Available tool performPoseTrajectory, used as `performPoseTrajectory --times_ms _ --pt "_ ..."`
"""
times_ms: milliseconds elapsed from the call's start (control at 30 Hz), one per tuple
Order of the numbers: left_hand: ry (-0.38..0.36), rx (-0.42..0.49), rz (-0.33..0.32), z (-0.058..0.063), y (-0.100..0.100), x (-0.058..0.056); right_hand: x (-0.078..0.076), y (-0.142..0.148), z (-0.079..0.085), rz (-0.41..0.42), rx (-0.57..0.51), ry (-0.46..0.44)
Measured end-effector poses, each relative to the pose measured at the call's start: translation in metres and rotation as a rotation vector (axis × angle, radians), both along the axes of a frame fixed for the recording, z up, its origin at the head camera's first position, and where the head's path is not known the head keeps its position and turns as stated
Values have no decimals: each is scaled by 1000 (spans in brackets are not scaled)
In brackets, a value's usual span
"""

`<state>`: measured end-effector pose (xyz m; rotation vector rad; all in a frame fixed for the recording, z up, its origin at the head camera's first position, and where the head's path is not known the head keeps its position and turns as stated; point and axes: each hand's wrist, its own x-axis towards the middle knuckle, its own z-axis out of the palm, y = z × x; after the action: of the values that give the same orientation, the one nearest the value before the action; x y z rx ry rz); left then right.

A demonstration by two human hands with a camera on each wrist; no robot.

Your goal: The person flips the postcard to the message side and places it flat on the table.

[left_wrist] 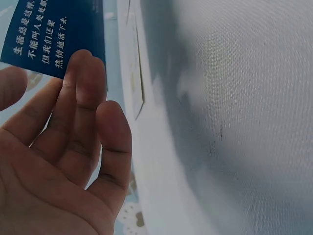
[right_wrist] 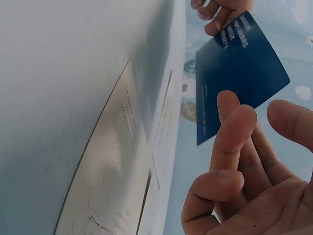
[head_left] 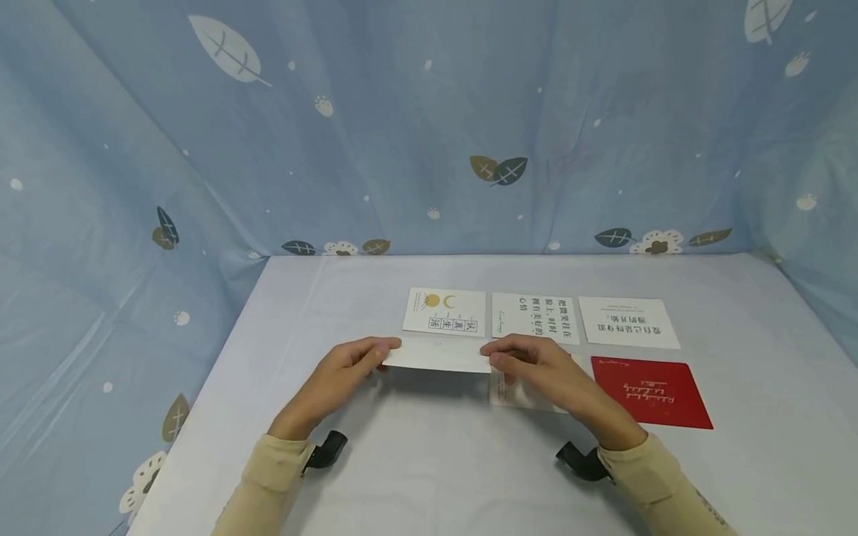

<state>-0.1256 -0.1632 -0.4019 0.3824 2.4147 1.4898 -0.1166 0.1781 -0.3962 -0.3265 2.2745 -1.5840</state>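
A card [head_left: 437, 354] is held above the table between both hands, its white side up in the head view. The dark blue side of this card [left_wrist: 54, 34] with white printed characters faces down and shows in the wrist views. My left hand [head_left: 351, 372] pinches its left end. At the right end, my right hand [head_left: 539, 368] pinches it between thumb and fingers. Beneath the right hand lies a pale card [head_left: 519, 398], partly covered by that hand. Just behind the held card lies a white card with a sun and moon [head_left: 444, 309].
Farther right lie a white card with large characters [head_left: 536, 316], another white card [head_left: 628, 322] and a red card [head_left: 650, 392]. They rest on a white-covered table [head_left: 429, 461]. A blue leaf-print curtain [head_left: 415, 126] hangs behind and at the sides.
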Motion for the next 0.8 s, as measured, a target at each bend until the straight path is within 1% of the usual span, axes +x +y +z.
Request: performPoseTrajectory --times_ms 133,200,267,367,433,533,600,633,700,800 --pt "15 -5 7 -1 1 0 -1 -1 -1 -7 -1 10" --pt "26 -9 13 -2 1 1 -1 -1 -2 -3 18 40" --pt "48 -25 23 -1 2 1 -1 -2 -3 7 49 89" --pt "124 -78 39 -1 5 3 0 -4 -4 19 100 161" --pt "204 -129 39 0 7 4 0 -5 -4 20 126 191" --pt "323 -208 35 1 10 6 2 -7 -4 14 148 200" --pt "379 -255 34 1 12 7 2 -8 -3 8 154 205" --pt "399 -273 34 2 13 7 3 -8 -3 6 156 210" --pt "415 -294 39 3 14 8 3 -9 -4 2 165 230" --pt "420 -300 39 4 14 9 3 -10 -6 1 185 280"
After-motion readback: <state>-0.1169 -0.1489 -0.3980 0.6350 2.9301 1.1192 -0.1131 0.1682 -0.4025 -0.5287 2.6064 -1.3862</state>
